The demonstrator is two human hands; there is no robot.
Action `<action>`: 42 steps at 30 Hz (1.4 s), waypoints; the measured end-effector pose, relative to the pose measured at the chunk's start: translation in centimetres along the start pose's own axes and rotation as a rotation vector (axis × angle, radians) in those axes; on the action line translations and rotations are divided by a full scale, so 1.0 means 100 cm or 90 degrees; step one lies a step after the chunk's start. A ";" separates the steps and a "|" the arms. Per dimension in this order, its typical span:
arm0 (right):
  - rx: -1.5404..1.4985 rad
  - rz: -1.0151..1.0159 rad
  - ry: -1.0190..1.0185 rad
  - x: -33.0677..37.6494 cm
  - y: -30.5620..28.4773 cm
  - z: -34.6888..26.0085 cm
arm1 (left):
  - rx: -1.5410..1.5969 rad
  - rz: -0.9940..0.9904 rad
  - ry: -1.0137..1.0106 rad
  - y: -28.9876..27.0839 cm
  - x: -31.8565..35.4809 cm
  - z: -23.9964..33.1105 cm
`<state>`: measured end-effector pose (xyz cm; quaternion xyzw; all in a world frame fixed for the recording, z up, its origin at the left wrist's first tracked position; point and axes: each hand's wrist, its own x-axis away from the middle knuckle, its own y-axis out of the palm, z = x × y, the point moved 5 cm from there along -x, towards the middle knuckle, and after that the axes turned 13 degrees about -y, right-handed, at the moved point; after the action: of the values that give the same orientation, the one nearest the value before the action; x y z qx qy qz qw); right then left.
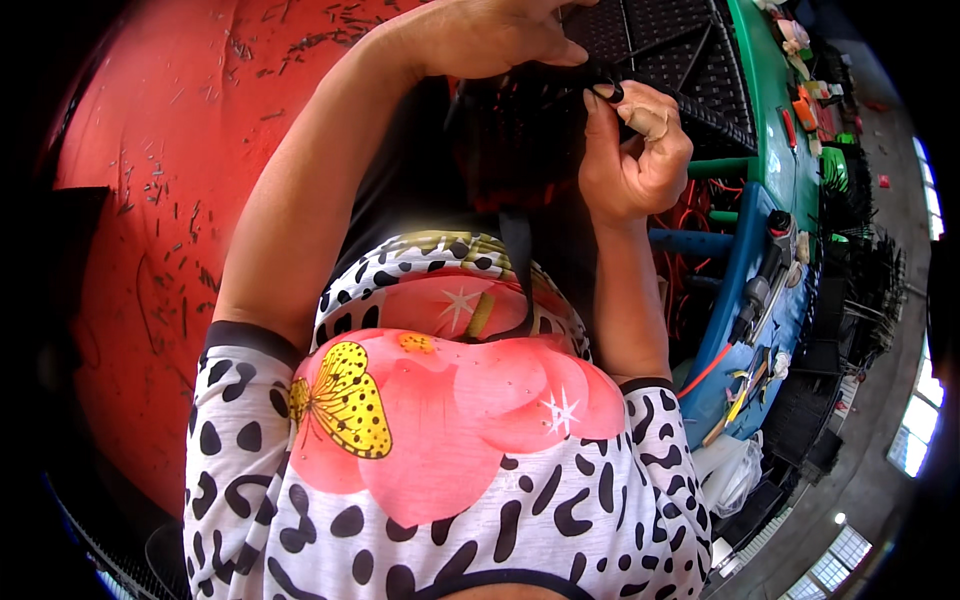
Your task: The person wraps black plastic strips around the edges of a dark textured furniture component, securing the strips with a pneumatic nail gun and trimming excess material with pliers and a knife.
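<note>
A black woven piece with a lattice of strips (pixel 690 50) lies at the top, in front of me. My right hand (pixel 640 155) is at its near edge, with thumb and forefinger pinched on a thin black strip (pixel 609 92). A tan wrap (pixel 645 122) goes round one finger of that hand. Across the top reaches my left hand (pixel 490 38), over the left part of the woven piece. Its thumb is stretched out to the right, apart from a finger above; the upper frame edge cuts off the rest. I see nothing held in it.
Left is a red surface (pixel 160 300) strewn with short black scraps. At right, a green table edge (pixel 775 130) and a blue stool (pixel 720 400) bear a power tool (pixel 762 275), a yellow-handled tool (pixel 740 400) and other items. A clear plastic bag (pixel 728 472) hangs below.
</note>
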<state>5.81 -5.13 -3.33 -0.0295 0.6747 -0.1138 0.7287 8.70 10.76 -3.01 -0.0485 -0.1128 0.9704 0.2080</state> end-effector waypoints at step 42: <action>0.004 -0.461 -0.082 -0.063 0.002 0.009 | 0.094 -0.078 -0.020 -0.004 -0.012 -0.016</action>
<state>6.31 -3.72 2.80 -0.2713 0.5731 -0.3645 0.6820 10.21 10.91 -4.37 -0.0107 -0.0469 0.9622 0.2680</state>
